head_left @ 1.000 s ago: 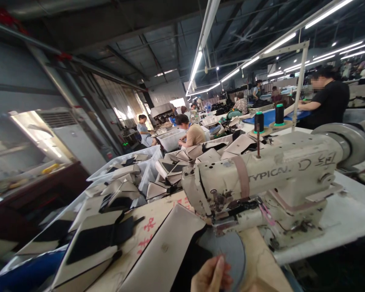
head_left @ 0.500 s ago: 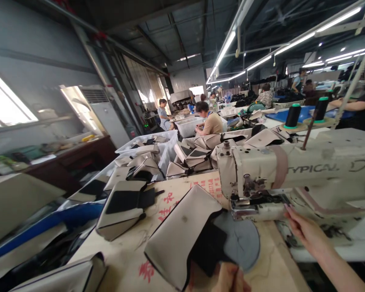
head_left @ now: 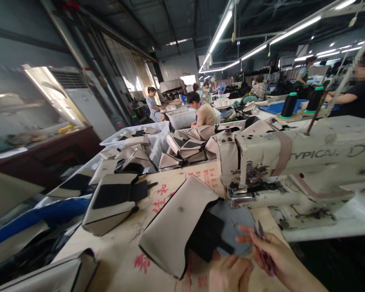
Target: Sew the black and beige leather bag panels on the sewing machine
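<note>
A beige bag piece (head_left: 176, 223) with dark edging lies on the board beside the sewing machine. From its right side a black flap (head_left: 205, 239) with a narrow strap spreads over a grey round pad (head_left: 235, 221). My left hand (head_left: 231, 273) is closed at the bottom, just below the strap's end; whatever its fingers pinch is hidden. In my right hand (head_left: 276, 259) is a pair of thread snips (head_left: 266, 251), blades pointing up, with the index finger stretched toward the pad. The sewing machine (head_left: 261, 150) stands behind both hands.
Another beige bag piece (head_left: 112, 202) lies to the left on the board, and one more (head_left: 63, 271) at the lower left. White bins (head_left: 161, 148) of similar pieces stand beyond. Black thread cones (head_left: 288, 105) rise behind the machine. Several people work in the background.
My right hand has come away from the machine's arm, down and left to beside my left hand, with the snips now plainly visible. The view has shifted slightly.
</note>
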The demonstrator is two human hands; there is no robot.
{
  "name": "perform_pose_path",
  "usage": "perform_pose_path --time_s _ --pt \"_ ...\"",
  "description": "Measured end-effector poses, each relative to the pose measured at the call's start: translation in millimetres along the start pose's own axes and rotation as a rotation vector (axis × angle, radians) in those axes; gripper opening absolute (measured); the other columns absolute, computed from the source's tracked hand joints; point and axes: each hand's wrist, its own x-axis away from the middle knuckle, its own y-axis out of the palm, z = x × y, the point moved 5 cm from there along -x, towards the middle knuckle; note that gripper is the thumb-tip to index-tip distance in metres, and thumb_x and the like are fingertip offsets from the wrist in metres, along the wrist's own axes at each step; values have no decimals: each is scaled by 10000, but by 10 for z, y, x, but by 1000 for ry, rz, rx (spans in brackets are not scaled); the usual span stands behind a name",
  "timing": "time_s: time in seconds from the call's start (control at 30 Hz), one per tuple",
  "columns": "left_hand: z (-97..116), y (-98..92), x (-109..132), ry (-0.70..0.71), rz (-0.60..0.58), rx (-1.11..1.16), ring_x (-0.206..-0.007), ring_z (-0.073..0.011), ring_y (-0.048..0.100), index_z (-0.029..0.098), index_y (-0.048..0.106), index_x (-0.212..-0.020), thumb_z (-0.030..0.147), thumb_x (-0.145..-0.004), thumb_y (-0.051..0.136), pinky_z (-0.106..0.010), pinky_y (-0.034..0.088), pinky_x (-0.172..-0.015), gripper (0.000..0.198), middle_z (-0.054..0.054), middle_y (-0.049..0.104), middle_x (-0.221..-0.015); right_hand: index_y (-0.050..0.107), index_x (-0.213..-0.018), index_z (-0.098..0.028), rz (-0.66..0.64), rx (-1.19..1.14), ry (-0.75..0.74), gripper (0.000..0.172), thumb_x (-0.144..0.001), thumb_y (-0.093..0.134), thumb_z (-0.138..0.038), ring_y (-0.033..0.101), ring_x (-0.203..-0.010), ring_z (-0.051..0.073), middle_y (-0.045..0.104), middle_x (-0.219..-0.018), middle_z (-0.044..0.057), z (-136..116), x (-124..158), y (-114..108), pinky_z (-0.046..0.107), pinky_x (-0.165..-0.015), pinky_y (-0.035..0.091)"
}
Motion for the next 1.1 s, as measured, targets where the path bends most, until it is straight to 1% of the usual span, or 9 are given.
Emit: perform_pose_path --time_s 0.1,0.17,0.23,0.3,0.43,0.57,0.67,0.77,1.1 --pt "13 -198 -159 -13 -10 -30 -686 -149 608 203 580 -750 170 -840 438 -240 498 -612 172 -18 635 -697 558 -882 -151 51 17 -78 403 -792 511 -541 159 -333 20 315 -467 -88 -136 53 5 178 -324 128" --pt "52 -325 -319 26 13 -22 -945 -181 582 196 577 -916 132 -840 426 -314 498 -811 180 -54 646 -937 577 -779 -143 74 221 -187 396 -800 504 -531 195 -364 32 260 -444 -85 -248 124 6 179 -358 177" --pt "100 -363 -484 138 -46 -6 -1134 -191 480 182 517 -1085 97 -828 425 -384 403 -981 285 -72 582 -1138 590 -717 -133 -30 499 -279 390 -811 505 -502 345 -452 54 394 -491 -43 -332 189 77 184 -449 286" --pt "110 -331 -612 244 -138 28 -1074 -152 525 172 502 -1101 82 -825 425 -374 351 -1036 301 -50 609 -1089 589 -703 -132 -116 686 -324 393 -837 467 -480 446 -573 89 506 -606 -4 -380 224 110 203 -557 351" --pt "47 -305 -733 375 -90 36 -708 -78 602 191 590 -889 116 -867 403 -329 384 -1008 203 30 651 -756 565 -825 -154 39 832 -366 373 -866 395 -483 529 -702 149 562 -708 21 -500 204 -52 232 -638 403" --pt "3 -359 -753 328 59 -2 -706 -97 569 179 621 -883 126 -863 437 -294 463 -864 192 5 629 -742 459 -1113 -217 123 1066 -486 310 -907 329 -409 549 -928 180 572 -996 47 -565 190 -99 287 -793 417" --pt "-8 -402 -775 198 134 -23 -685 -128 524 194 653 -844 172 -837 504 -288 467 -702 150 -8 573 -669 464 -1055 -212 281 1339 -592 255 -915 310 -360 569 -847 187 543 -988 53 -590 185 -90 308 -704 431" --pt "16 -423 -808 139 153 -23 -662 -134 488 210 669 -821 185 -817 541 -301 431 -680 131 -8 539 -640 479 -966 -208 391 1505 -653 203 -912 328 -332 574 -729 176 535 -900 37 -604 173 -74 289 -579 413" --pt "98 -447 -828 72 154 -96 -644 -128 473 228 683 -803 228 -826 527 -285 386 -674 158 -6 520 -630 471 -962 -211 518 1377 -676 221 -908 351 -388 585 -718 150 555 -904 41 -734 354 -128 247 -572 416"
